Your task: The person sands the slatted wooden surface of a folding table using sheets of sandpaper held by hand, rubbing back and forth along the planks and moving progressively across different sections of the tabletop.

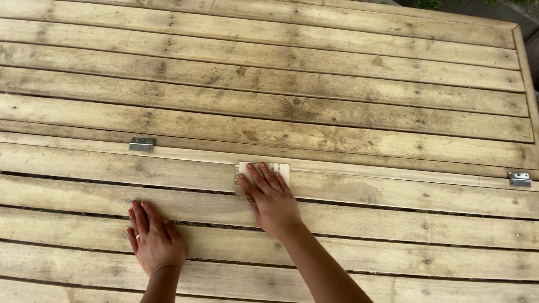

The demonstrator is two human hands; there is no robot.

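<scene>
The right hand (270,199) lies flat on a small sheet of sandpaper (275,168), fingers (264,175) together, pressing it against a plank just near of the hinge line. The left hand (152,238) rests flat on the weathered wooden slats (337,84), fingers together. The sheet looks thin, light and floppy, best held by palm pressure.

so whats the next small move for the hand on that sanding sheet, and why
Probably slide the right hand and the sanding sheet sideways along the same plank. The fingers already press the sheet flat on it, the left hand braces flat on a lower board, and the weathered plank runs on to either side.
</scene>
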